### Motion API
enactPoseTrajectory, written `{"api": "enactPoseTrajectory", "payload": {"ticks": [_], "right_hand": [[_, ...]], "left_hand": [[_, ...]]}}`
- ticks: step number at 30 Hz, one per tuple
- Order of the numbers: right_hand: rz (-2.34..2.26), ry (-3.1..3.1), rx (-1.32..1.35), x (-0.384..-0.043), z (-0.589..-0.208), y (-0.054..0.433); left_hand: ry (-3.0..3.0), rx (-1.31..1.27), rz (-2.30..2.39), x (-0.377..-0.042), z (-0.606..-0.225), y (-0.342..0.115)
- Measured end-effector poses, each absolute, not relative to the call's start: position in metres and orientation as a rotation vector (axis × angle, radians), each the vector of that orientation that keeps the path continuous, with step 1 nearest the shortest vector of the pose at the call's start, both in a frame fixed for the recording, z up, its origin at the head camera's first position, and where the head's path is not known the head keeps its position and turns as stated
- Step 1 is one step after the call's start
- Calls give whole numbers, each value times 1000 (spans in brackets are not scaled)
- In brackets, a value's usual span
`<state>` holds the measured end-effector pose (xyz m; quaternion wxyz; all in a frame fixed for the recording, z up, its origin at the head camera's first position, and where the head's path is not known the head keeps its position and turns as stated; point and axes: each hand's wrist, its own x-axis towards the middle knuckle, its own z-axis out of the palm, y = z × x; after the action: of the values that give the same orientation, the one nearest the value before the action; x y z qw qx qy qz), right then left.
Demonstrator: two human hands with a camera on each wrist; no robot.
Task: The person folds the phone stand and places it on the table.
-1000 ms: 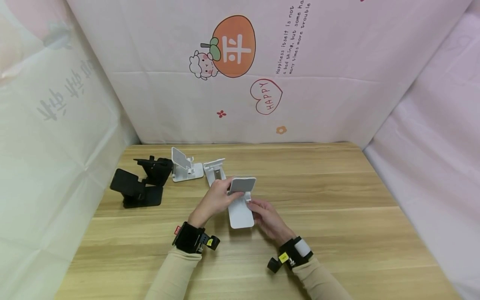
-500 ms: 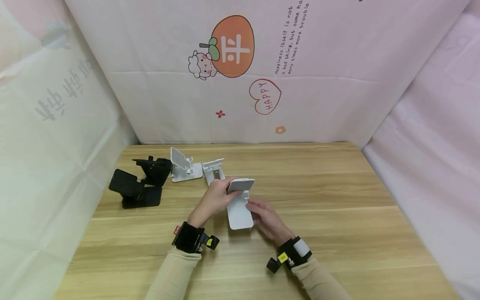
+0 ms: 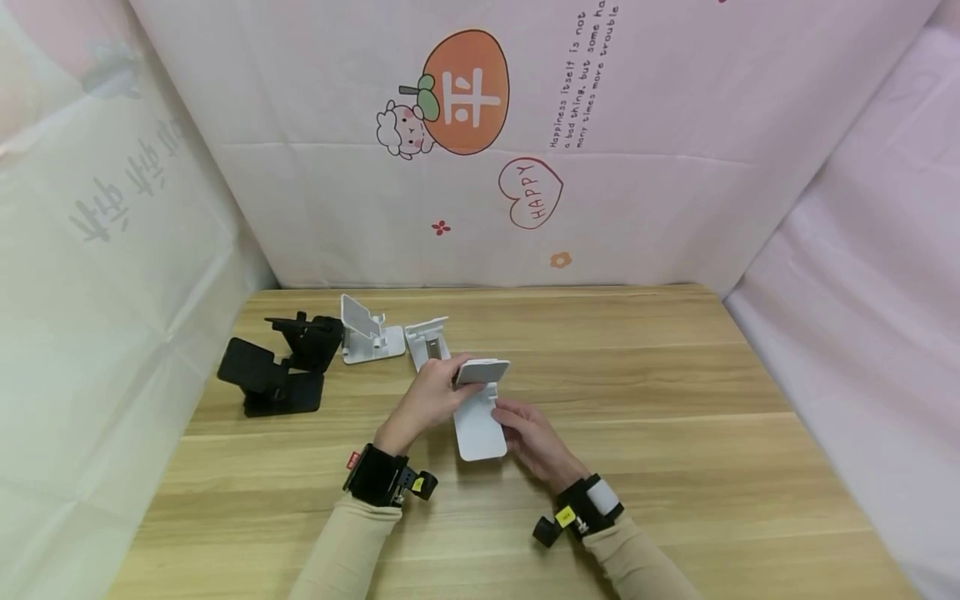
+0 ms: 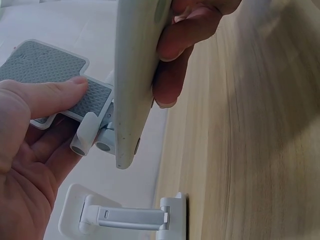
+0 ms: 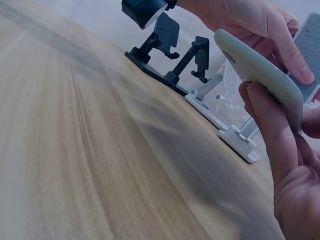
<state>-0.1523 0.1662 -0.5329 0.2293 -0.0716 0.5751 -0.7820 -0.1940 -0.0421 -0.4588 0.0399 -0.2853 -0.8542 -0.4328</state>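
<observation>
White phone stand is held by both hands, clear of the surface, in front of the person. Its padded plate is pinched btwn thumb & fingers of the left grip, w/ thumb laid on the grey pad. Its base is clamped near the edge by the right grip, fingers against the underside. A small lip is seen btwn plate & base; the joint behind is mostly hidden.

Step in hand, prob.: plate angle being worked against the base. For best results, base should be kept steady w/ R, plate turned slowly w/ L, force spread over the pad rather than put on the lip, & fingertips kept out of the joint, where pinching is poss.

Just beyond the L, a second white stand is partly covered by the hand; farther L, an unfolded white stand, then a rear black stand & a front black stand. Beyond the far edge, a printed cloth is hung.
</observation>
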Motion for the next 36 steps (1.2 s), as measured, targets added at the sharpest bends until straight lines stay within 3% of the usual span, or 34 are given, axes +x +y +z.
{"api": "enactPoseTrajectory", "payload": {"ticks": [12,24,36], "right_hand": [[-2167,1613,-94,-154,-531,166],[-2208,1643,25,-157,-531,171],[-2193,1662,-23,-154,-536,169]], "left_hand": [[-2610,-905,-1351,-195,-457,-40],[-2284,-1044,-769,-182,-414,-26],[-2316,-1026,-634,-176,-411,-23]]}}
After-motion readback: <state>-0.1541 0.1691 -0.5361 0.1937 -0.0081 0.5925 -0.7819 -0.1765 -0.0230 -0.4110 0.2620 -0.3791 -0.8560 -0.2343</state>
